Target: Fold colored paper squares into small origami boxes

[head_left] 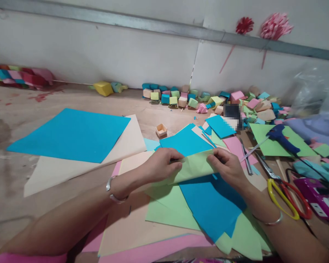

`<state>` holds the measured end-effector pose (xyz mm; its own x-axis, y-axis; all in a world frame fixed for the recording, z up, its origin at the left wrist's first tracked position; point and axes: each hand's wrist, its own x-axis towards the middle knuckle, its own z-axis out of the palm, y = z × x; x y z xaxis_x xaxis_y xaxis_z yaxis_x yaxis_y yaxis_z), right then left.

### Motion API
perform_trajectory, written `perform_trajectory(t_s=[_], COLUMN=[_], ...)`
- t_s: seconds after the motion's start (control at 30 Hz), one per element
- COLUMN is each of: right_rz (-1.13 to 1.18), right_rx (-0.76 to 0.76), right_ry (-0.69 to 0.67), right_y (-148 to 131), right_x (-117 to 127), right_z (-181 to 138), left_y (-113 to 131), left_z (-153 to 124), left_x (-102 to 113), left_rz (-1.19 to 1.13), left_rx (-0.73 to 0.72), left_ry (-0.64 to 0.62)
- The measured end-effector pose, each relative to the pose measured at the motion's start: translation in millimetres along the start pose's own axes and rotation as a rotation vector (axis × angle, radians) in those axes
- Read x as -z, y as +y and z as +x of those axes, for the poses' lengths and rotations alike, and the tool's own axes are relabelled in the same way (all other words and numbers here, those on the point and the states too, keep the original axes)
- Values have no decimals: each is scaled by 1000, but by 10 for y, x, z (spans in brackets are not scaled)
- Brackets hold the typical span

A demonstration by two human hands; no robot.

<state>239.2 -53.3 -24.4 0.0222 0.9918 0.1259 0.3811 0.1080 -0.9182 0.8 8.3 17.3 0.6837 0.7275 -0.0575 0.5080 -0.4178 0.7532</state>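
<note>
A folded sheet of light green paper (196, 167) is stretched between my two hands over the pile on the table. My left hand (166, 164) pinches its left end between thumb and fingers. At the other end my right hand (226, 164) grips it the same way. Blue paper (214, 204) lies under it, with more green sheets (170, 208) and a large peach sheet (128, 226) around. Just beyond my hands another blue sheet (188, 140) shows. A small peach paper box (161, 130) stands open side up behind the pile.
Scissors (283, 197), a craft knife (246, 157), a blue glue gun (283, 138) and a purple power strip (318, 199) lie to the right. Blue paper (74, 135) covers cream paper (126, 146) at left. Several small paper boxes (166, 98) line the wall.
</note>
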Motion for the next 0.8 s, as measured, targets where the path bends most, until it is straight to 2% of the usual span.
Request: perform_trajectory(t_s=[0.17, 0.37, 0.63, 0.8], right_rz=[-25, -58, -95, -246], right_rx=[-16, -22, -28, -17], right_ry=[22, 20, 48, 111], right_y=[-29, -24, -65, -3], right_x=[-6, -5, -12, -56], right_z=[-18, -14, -23, -3], left_y=[23, -23, -30, -93], left_z=[-3, 27, 18, 65], left_x=[3, -29, -46, -107], left_rz=[-77, -106, -54, 90], left_rx=[64, 100, 102, 50], left_ry=[-32, 10, -12, 38])
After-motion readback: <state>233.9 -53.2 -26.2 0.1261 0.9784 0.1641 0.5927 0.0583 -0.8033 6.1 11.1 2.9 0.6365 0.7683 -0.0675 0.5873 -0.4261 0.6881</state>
